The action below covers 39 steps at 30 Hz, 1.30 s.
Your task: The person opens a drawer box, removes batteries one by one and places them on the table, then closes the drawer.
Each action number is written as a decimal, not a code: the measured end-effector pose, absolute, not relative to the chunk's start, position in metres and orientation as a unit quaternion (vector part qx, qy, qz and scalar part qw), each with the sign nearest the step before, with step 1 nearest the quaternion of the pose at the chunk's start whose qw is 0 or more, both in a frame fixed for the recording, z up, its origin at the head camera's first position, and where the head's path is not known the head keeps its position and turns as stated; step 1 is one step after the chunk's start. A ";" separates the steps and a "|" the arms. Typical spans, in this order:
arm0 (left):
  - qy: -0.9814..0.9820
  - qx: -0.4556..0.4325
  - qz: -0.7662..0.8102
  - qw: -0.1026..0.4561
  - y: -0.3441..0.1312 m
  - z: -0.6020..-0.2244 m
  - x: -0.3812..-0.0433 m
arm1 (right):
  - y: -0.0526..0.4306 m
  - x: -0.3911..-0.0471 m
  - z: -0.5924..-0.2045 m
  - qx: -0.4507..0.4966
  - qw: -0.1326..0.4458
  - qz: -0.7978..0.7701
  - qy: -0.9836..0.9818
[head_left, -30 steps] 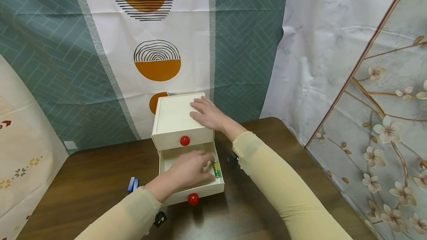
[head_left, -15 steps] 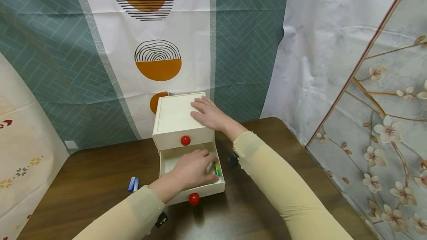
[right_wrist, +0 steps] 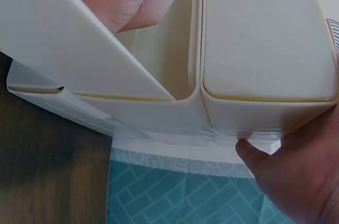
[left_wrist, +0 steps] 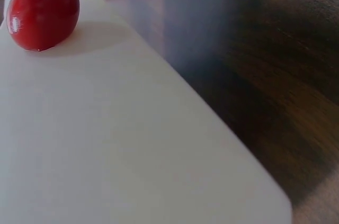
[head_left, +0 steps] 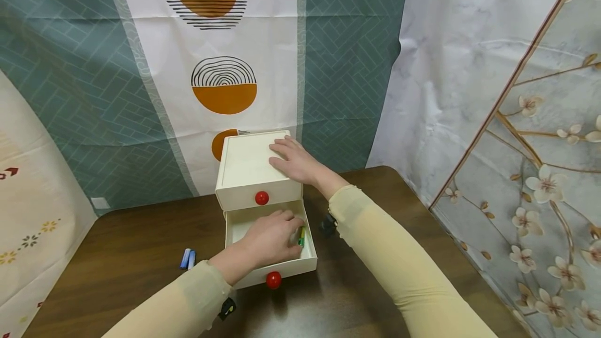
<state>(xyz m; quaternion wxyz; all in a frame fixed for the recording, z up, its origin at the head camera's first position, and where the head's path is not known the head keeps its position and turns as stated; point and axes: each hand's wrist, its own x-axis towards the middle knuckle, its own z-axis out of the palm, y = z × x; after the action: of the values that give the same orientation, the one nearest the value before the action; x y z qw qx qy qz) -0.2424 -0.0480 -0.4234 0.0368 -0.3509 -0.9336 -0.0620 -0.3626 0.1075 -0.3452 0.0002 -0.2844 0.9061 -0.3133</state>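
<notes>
A white two-drawer box (head_left: 251, 160) stands on the table with its lower drawer (head_left: 307, 264) pulled out. My left hand (head_left: 267, 239) reaches into this drawer and pinches a small green-and-yellow stick (head_left: 302, 236) between thumb and fingers near the drawer's right wall. The hand covers part of the stick, and its exact kind is too small to tell. Spread over the right edge of the box top is my right hand (head_left: 293, 160), whose thumb (right_wrist: 251, 155) touches the side in the right wrist view. A red knob (left_wrist: 43, 12) fills a corner of the left wrist view.
Two short blue-and-white sticks (head_left: 188, 258) lie on the brown table (head_left: 141, 239) left of the drawer. The upper drawer, with its red knob (head_left: 262, 198), is closed. A patterned curtain (head_left: 347, 67) hangs right behind the box.
My left fingers have closed on the green-and-yellow stick, which has shifted slightly left and changed its tilt. My right hand has stayed on the box top.
</notes>
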 end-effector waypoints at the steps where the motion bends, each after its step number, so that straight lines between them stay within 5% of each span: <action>1: -0.934 -0.350 -0.064 0.036 -0.048 -0.423 -0.242 | 0.107 -0.362 -0.345 -0.283 0.001 -0.313 0.906; 39: -0.927 -0.324 -0.167 0.093 -0.098 -0.386 -0.208 | 0.104 -0.362 -0.345 -0.274 0.001 -0.318 0.908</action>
<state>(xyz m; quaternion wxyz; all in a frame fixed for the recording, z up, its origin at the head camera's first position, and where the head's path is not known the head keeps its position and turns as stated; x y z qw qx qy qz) -0.2075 -0.0979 -0.3857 0.0934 -0.3236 -0.9267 -0.1665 -0.3623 0.1043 -0.3453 0.0012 -0.2740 0.9077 -0.3179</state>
